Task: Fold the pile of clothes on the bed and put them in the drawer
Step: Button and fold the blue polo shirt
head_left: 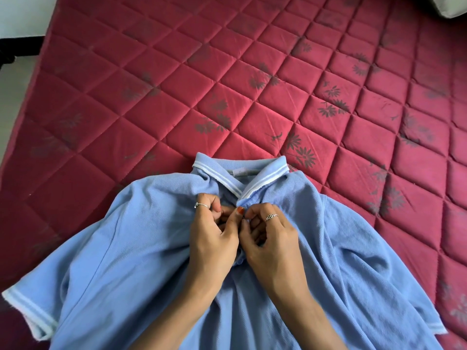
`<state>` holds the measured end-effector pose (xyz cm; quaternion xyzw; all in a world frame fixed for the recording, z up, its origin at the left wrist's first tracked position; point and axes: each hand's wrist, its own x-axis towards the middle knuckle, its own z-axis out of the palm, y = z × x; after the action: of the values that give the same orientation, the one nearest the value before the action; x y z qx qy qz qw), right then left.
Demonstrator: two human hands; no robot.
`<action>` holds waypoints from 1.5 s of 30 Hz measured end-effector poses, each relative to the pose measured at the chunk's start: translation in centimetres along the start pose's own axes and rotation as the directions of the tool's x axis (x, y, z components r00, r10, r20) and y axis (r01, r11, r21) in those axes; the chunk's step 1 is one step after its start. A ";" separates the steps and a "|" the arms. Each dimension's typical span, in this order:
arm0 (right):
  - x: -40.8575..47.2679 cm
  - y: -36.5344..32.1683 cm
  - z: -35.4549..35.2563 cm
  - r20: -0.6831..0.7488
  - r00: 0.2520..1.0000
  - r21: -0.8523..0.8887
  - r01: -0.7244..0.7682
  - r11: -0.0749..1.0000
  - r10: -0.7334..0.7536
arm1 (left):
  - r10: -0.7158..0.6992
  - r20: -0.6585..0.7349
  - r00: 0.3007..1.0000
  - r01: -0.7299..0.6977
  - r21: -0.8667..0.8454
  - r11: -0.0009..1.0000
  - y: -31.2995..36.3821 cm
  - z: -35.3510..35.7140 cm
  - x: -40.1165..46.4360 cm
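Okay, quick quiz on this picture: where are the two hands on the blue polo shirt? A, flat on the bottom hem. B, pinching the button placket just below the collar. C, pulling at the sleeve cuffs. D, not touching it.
B: the left hand and right hand meet at the placket of the blue polo shirt, fingers curled on the fabric just under the collar.

The shirt [141, 269] lies flat on the bed [177, 84], front side up. Its collar [240, 176] is at the far end of the shirt. Both hands sit on the shirt just below the collar, the left hand [214, 233] left of the right hand [271, 243], touching.
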<state>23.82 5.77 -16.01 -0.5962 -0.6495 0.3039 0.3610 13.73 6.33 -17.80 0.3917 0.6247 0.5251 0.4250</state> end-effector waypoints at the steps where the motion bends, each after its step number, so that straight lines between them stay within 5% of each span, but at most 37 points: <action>1: 0.0 0.0 0.0 -0.003 1.000 0.000 0.000 1.000 0.000 | -0.014 0.000 1.000 0.014 -0.032 0.999 -0.1 0.0 0.0; 6: 0.1 -0.1 0.1 -0.007 1.000 0.070 -0.018 0.997 0.018 | -0.043 -0.005 0.999 0.042 -0.101 0.994 -0.2 0.3 0.2; 13: 0.4 -0.6 -0.6 0.068 0.982 0.259 -0.186 0.948 0.174 | 0.053 -0.024 0.998 -0.052 0.009 0.999 0.1 0.4 0.1; 19: 1.3 0.0 -1.1 0.221 0.896 0.465 -0.444 0.766 0.385 | 0.120 -0.002 0.993 -0.119 0.045 0.992 0.1 0.5 -0.3; 24: 1.1 -0.1 -1.2 0.152 0.932 0.419 -0.361 0.833 0.328 | 0.185 -0.021 0.983 -0.182 0.100 0.978 -0.2 0.6 -0.2; 30: 0.3 -0.1 -1.0 0.015 1.000 0.084 0.005 0.996 -0.006 | 0.158 -0.055 0.986 -0.154 0.069 0.986 -0.6 0.6 -0.1; 35: 0.1 0.4 -0.5 0.026 1.000 -0.073 0.002 0.997 0.000 | 0.150 -0.054 0.987 -0.143 0.118 0.983 -0.7 0.6 -0.2; 45: 0.4 0.2 -0.5 0.073 0.996 -0.081 0.050 0.995 -0.044 | 0.041 -0.019 0.999 -0.039 0.097 0.994 -0.2 0.4 0.4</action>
<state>24.35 6.16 -15.86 -0.5841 -0.6877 0.2892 0.3198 13.93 6.80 -18.12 0.4188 0.6459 0.5068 0.3881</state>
